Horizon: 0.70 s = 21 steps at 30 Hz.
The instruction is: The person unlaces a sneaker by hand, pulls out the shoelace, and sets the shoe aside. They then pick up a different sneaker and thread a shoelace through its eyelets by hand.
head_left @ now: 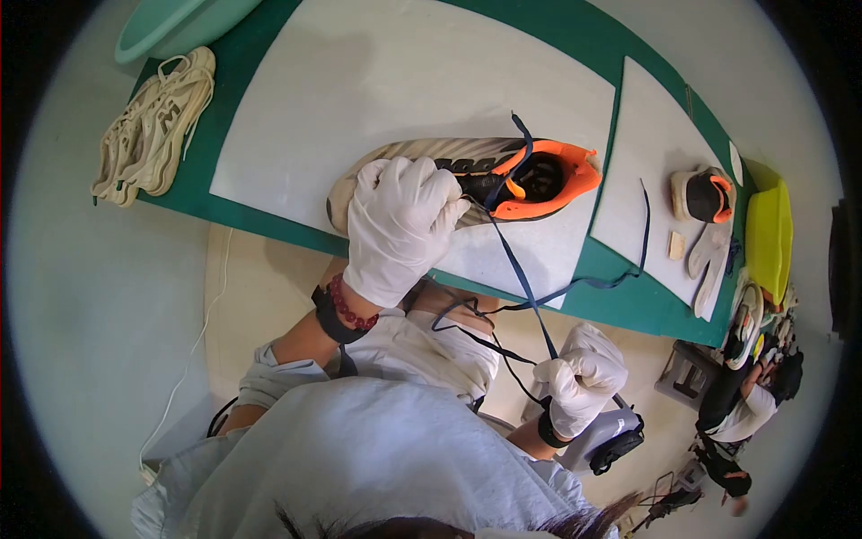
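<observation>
Where the orange-lined shoe [476,162] lies: on the large white board [386,81], near the front edge of the green table [646,310], toe to the person's left, heel to the right, opening facing up.
Left hand [404,202]: gloved, laid over the forefoot, fingers curled in by the tongue; whether they pinch lace or only press the upper, I cannot tell.
Right hand [579,373]: gloved, off the table's front edge, fingers closed on the dark blue lace [517,265], which runs straight to it from the shoe.
Shoe slipping: a hard pull could swing the shoe round or drag it lapward, should the left hand press too lightly.
Lace snarling: strands cross between right hand and table, so drawing slack through could form a knot; one strand hangs near the right wristband [549,429] and might catch there.
In the way: a loose stretch of lace trails over the table onto the second white board [633,162], whose edge might snag it.
Farther right: on that second board, another shoe [702,198], a beige block [676,245] and grey insoles [709,256]; beyond, a yellow-green bin [769,234] and another person [750,413].
Farther left: pale sneakers [171,121] and a teal basin [180,27], well apart from both hands.
</observation>
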Tool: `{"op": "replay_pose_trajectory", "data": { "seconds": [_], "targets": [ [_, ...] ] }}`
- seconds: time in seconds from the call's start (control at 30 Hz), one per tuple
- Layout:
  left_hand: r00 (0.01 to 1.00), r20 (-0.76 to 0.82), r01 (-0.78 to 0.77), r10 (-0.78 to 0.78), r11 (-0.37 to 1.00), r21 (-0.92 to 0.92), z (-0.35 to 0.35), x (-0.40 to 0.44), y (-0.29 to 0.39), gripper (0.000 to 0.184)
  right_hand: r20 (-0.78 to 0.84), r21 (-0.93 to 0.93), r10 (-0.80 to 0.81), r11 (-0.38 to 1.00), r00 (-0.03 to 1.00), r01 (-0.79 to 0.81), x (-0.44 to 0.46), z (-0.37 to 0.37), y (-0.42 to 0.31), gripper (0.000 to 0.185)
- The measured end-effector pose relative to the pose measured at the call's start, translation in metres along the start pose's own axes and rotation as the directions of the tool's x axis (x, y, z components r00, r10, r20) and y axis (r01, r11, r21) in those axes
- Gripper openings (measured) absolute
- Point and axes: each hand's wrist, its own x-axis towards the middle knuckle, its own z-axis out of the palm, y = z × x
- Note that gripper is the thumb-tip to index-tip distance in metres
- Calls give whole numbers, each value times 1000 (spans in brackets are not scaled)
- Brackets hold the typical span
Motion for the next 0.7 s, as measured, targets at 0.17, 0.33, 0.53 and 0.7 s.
{"op": "replay_pose_trajectory", "data": {
  "seconds": [0.17,0.33,0.53,0.7],
  "targets": [
    [1000,6,5,-5,1000,-20,0,0,0,20,-17,-8,-47,999,999,47,2,-3,-1,37],
    [1000,-4,0,0,1000,-14,0,1,0,20,-97,7,-46,999,994,47,2,-1,-1,53],
    [999,32,-3,3,1000,4,1,-2,-2,20,-108,-8,-92,996,990,91,4,-11,0,49],
    [999,37,2,-2,1000,2,0,-2,-1,19,-116,-109,-112,989,987,100,8,-25,-3,51]
  ]
}}
